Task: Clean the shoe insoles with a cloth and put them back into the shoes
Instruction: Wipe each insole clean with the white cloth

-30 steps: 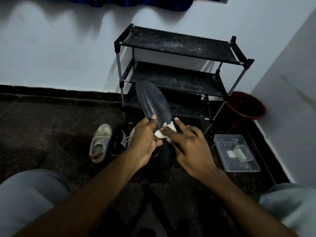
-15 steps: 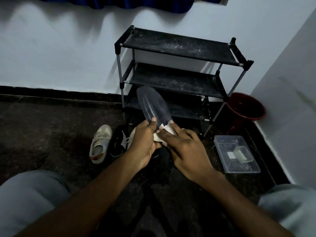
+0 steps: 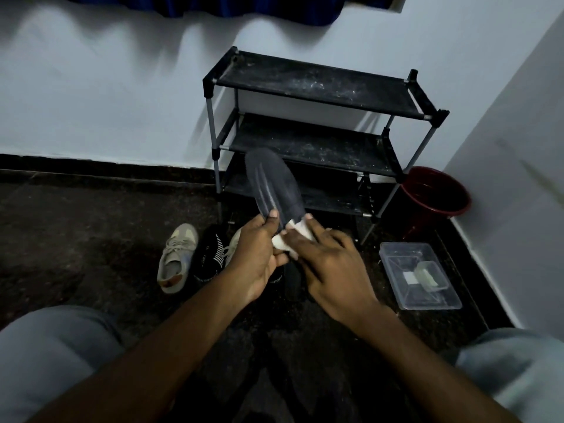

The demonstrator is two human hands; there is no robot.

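1. Left hand [image 3: 259,254] grips the insole [image 3: 271,181] near its lower end. The thumb lies on the upper face and the other fingers curl behind it. The insole is held in the air, tilted up and away, in front of the lower shelves of the rack [image 3: 311,87].
2. Right hand [image 3: 332,270] pinches the white cloth [image 3: 300,230] and presses it on the lower part of the insole, just beside the left thumb. The fingers lie over the cloth and hide most of it.
3. The rack stands against the wall, and its shelves look dusty.
4. A red bucket [image 3: 436,193] stands to the right of the rack, in the corner.
5. A clear box [image 3: 396,257] lies on the floor [image 3: 91,239] near the bucket. I cannot tell what the small pale thing inside it is.
6. A beige shoe [image 3: 177,257] and a black shoe [image 3: 210,254] lie side by side on the floor, left of the hands.
7. I judge that the wiping step is in hand: the cloth is on the insole, and no insole visibly goes into a shoe yet.
8. The next move probably calls for sliding the cloth up toward the toe end. The left grip must stay firm, because the thin insole can bend under the pressure.
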